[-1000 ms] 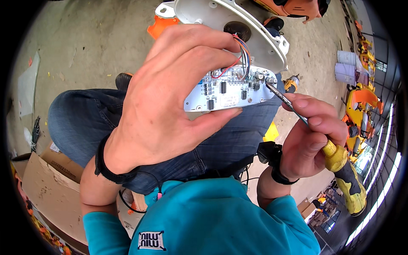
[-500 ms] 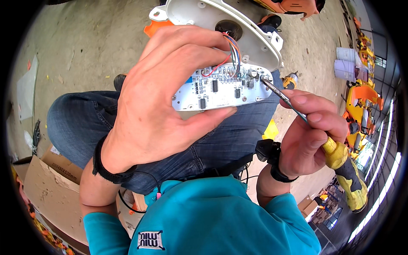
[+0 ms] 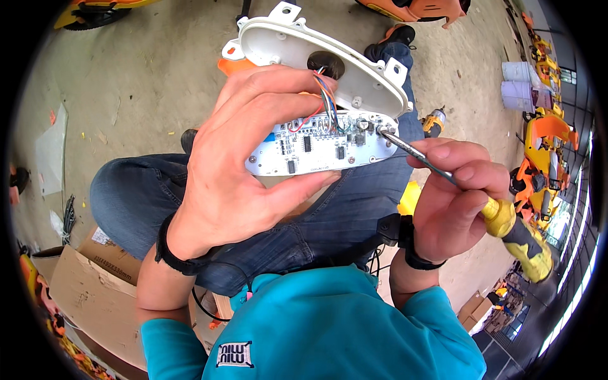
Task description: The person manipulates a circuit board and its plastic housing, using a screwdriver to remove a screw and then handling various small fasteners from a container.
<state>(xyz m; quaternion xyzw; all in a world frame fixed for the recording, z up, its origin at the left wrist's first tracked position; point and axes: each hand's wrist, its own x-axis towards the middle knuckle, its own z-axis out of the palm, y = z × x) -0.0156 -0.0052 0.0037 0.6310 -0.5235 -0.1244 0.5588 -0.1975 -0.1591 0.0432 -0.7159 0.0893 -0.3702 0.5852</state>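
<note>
My left hand (image 3: 237, 158) grips a white circuit board (image 3: 322, 158) over my lap, thumb along its near edge and fingers around the far side. Small black chips and other parts dot the board. Several coloured wires (image 3: 327, 101) run from its far edge into a dark round opening in the white plastic housing (image 3: 278, 43) beyond. In my right hand (image 3: 459, 196) is a screwdriver (image 3: 516, 237) with a yellow and black handle. Its tip meets the board's right end, by a small part near the corner; whether a screw sits under it I cannot tell.
A cardboard box (image 3: 95, 288) stands open at the lower left. On the floor at right lies a yellow and black power drill (image 3: 434, 121). Pale buckets (image 3: 517, 95) stand farther right, near orange and yellow machines (image 3: 548, 142). A clear plastic sheet (image 3: 52, 152) lies at left.
The board and both hands sit slightly lower and to the left in the picture, and more of the housing shows. The screwdriver tip stays at the board's right end.
</note>
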